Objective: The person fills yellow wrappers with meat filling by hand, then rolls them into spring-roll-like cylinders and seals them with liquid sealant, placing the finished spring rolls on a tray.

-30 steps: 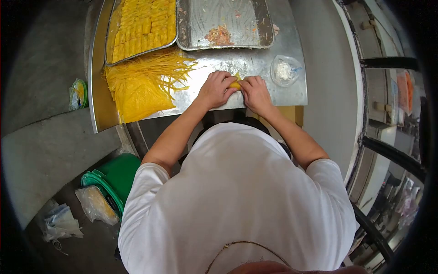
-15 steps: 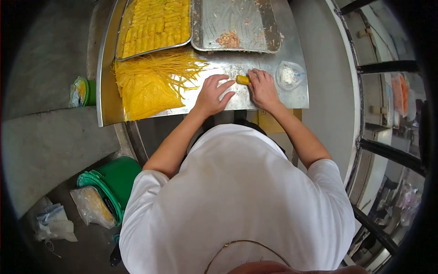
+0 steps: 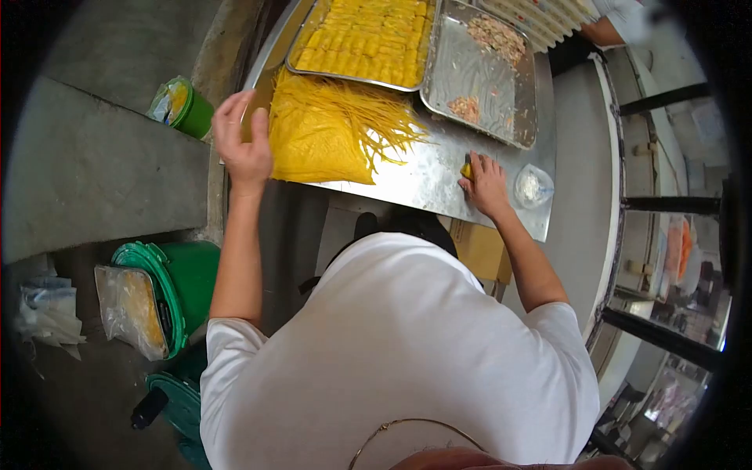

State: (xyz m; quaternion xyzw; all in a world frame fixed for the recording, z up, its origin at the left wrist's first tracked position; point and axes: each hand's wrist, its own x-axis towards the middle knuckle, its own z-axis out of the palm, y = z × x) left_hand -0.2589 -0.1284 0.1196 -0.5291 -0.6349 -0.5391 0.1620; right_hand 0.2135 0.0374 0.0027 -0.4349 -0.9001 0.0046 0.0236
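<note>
My left hand [image 3: 244,149] is raised at the table's left edge, its fingers apart and nothing in them. Beside it lies a stack of thin yellow wrapper sheets [image 3: 317,145], with loose yellow strips [image 3: 384,117] fanning out at its far side. My right hand [image 3: 487,186] rests on the metal table [image 3: 427,168], its fingers around a small yellow roll [image 3: 466,170]. Most of that roll is hidden under the fingers. To the right of this hand sits a clear plastic tub of white paste or powder [image 3: 533,186].
A metal tray of yellow rolls in rows [image 3: 360,47] stands at the back. Next to it is a tray [image 3: 493,94] with pinkish chopped filling [image 3: 464,108]. Green buckets [image 3: 192,270] stand on the floor at left. Another person's arm [image 3: 603,33] shows at top right.
The view has turned. My left hand has left the roll and moved to the far left, beside the yellow sheets. My right hand stays at the roll, now covering more of it.
</note>
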